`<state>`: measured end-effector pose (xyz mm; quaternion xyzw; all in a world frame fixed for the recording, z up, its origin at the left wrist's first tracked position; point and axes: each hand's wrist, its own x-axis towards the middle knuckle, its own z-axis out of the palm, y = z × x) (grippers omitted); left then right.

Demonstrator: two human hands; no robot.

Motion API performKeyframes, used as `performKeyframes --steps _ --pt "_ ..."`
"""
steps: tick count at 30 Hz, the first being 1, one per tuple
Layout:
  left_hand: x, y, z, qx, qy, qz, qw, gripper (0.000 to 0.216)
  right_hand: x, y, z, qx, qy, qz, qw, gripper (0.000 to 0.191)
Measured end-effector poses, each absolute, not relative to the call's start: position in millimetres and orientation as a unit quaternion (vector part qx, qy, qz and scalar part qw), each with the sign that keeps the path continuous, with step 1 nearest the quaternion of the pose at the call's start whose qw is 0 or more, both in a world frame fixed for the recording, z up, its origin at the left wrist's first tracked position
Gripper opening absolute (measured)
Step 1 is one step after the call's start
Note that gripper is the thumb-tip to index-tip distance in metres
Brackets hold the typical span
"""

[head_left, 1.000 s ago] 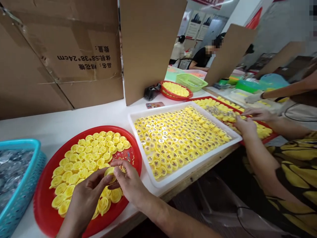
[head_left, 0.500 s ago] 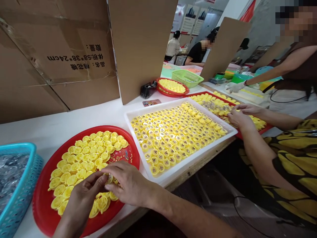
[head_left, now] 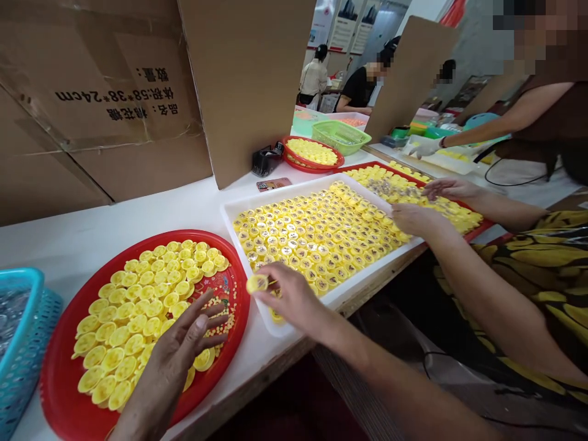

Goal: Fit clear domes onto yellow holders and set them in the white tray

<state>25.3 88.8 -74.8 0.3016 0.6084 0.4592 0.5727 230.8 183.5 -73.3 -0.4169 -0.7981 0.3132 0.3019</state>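
My right hand [head_left: 294, 300] pinches a small round yellow cup [head_left: 257, 283] with a clear top, over the near left corner of a white tray [head_left: 280, 328]. Many like pieces with dark printed tops fill that tray in rows. My left hand [head_left: 188, 343] is open, fingers spread, above a round red tray [head_left: 55, 373]. Yellow cups [head_left: 133, 324] lie close together across the red tray, and tiny yellow bits [head_left: 232, 312] are scattered on its right side. My left hand hides some of the cups.
At the left stands a blue basket [head_left: 50, 318] of clear plastic pieces. Cardboard [head_left: 114, 122] walls the back. A black tape dispenser [head_left: 267, 160], a printed card [head_left: 274, 184] and a red bowl [head_left: 337, 162] of yellow pieces sit behind. A co-worker's hands [head_left: 418, 214] reach over another red tray at right.
My hands have parted. The right one has moved right with the yellow cup from above the red tray to the white tray; the left has opened.
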Motion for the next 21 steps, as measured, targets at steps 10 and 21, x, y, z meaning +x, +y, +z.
performKeyframes --steps 10,21 --pt "26.1 90.3 -88.6 0.364 0.673 0.367 0.529 0.065 255.8 237.9 -94.2 -0.456 -0.861 0.202 0.104 0.027" --pt "21.7 86.2 -93.5 0.338 0.694 0.343 0.535 0.068 251.4 245.1 -93.1 -0.452 -0.853 0.232 0.119 0.028"
